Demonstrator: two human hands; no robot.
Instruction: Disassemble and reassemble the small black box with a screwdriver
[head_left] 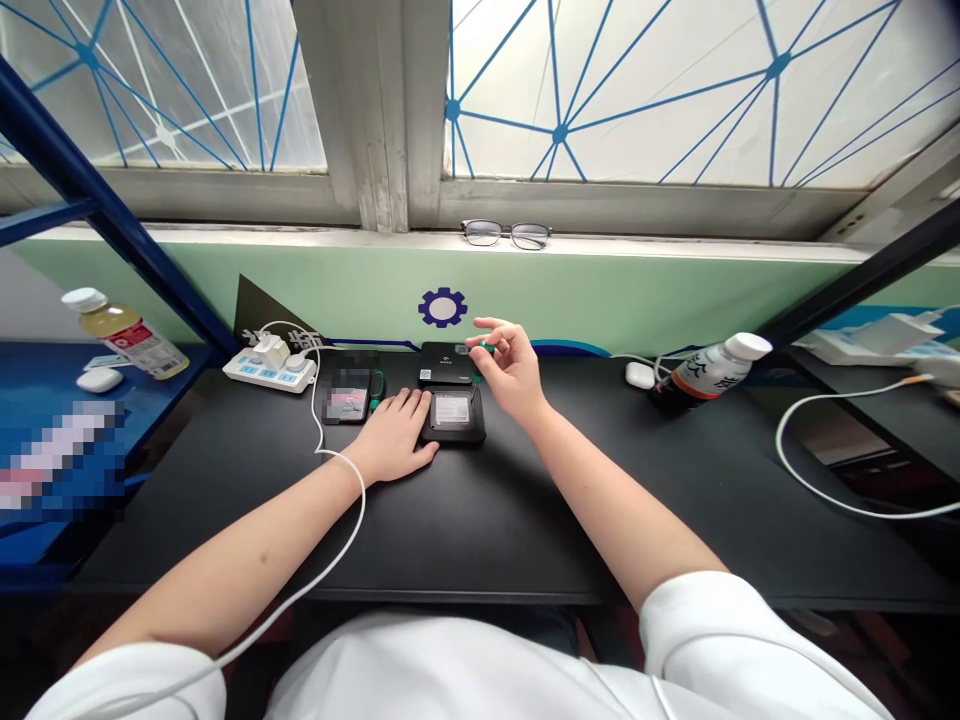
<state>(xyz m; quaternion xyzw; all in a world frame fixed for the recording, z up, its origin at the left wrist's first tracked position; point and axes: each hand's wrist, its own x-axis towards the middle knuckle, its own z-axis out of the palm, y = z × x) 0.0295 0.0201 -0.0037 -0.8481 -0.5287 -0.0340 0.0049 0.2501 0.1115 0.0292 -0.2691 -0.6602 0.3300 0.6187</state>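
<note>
My left hand point(394, 432) lies flat on the desk with its fingers stretched, its edge against a small black square device point(457, 433) that has a pale label point(452, 411) on its face. Between thumb and fingers, my right hand point(513, 368) pinches a small green-handled screwdriver point(488, 347). Its thin shaft points down at the device's far right corner; whether the tip touches is too small to tell. Behind the device is a black cover point(444, 363) with a small printed label. Left of my left fingertips lies a green and black tool point(377, 386), partly hidden.
A phone point(348, 398) lies left of my left hand, near a white power strip point(270, 371). Its white cable point(363, 490) runs across my left forearm. At right are a dark drink bottle point(709, 372) and a white earphone case point(640, 375). Glasses point(506, 235) rest on the sill.
</note>
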